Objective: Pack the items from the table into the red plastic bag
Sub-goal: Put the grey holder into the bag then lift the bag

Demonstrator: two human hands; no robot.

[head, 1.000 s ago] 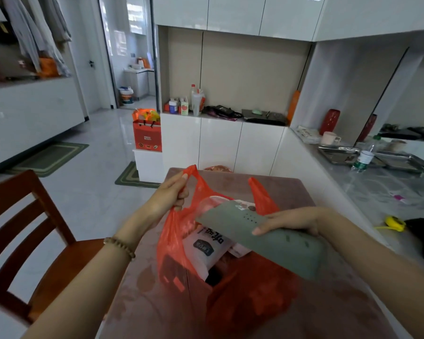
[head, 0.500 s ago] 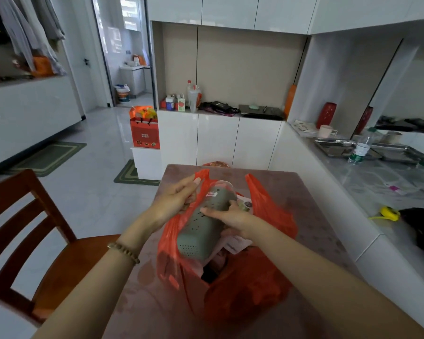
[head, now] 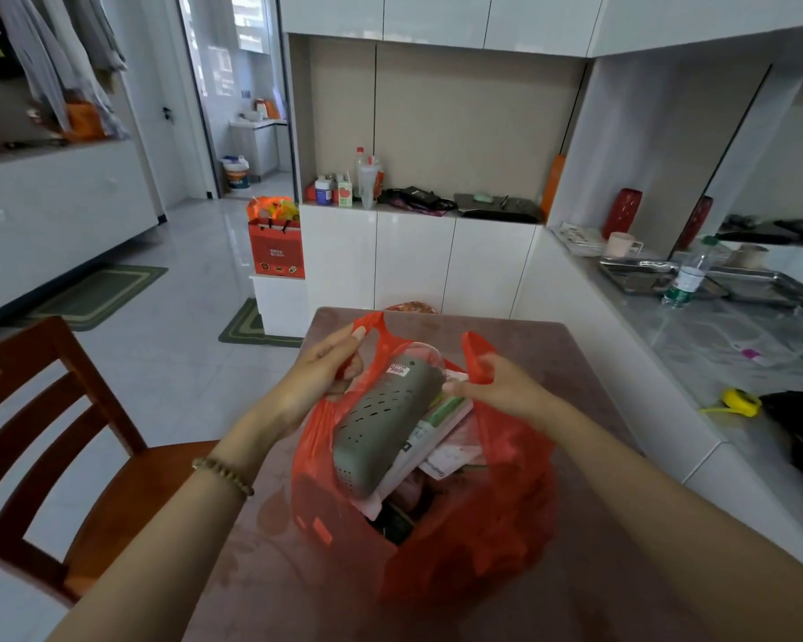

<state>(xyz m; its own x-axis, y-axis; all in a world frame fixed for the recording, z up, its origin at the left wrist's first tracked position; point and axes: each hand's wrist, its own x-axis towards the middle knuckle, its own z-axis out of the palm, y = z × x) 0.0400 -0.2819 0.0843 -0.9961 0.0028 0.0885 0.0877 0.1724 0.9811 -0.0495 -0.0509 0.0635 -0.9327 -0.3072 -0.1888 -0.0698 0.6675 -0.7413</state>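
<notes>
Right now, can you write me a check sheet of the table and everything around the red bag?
Surface: brown table, with the bag standing on it.
Job's things: red plastic bag is open; grey holed case lies tilted on packets, poking out of the top.
Clutter: water bottle, metal trays and yellow tape measure on the side counter.
Hands: left hand holds the left handle; right hand pinches the right handle.
Cables: black adapter with its cord, in the wall niche.
Surroundings: wooden chair on the left; orange gift bag by the cabinets.
</notes>
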